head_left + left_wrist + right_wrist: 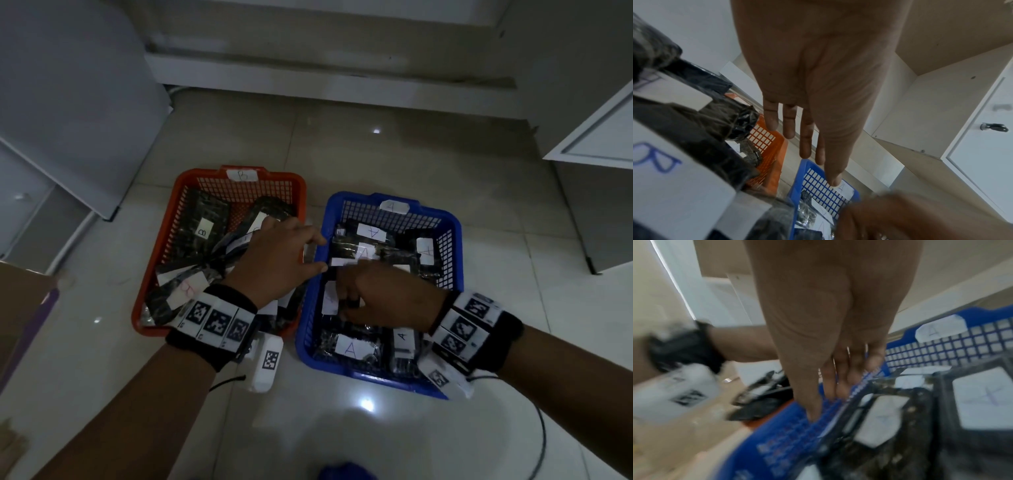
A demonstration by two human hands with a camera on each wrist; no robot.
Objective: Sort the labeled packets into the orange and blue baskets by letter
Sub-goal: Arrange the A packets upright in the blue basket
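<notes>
Pale glossy floor tiles (342,164), white cabinets around; orange basket (178,219) marked B left of blue basket (454,240) marked A, both holding dark packets (209,219) with white letter labels. Left hand (274,260): fingers straight, close together, holding nothing, tips over the gap between baskets, B packets behind them. Right hand (376,298): fingers bent down among A packets just inside the blue basket's left wall; grip cannot be told.
</notes>
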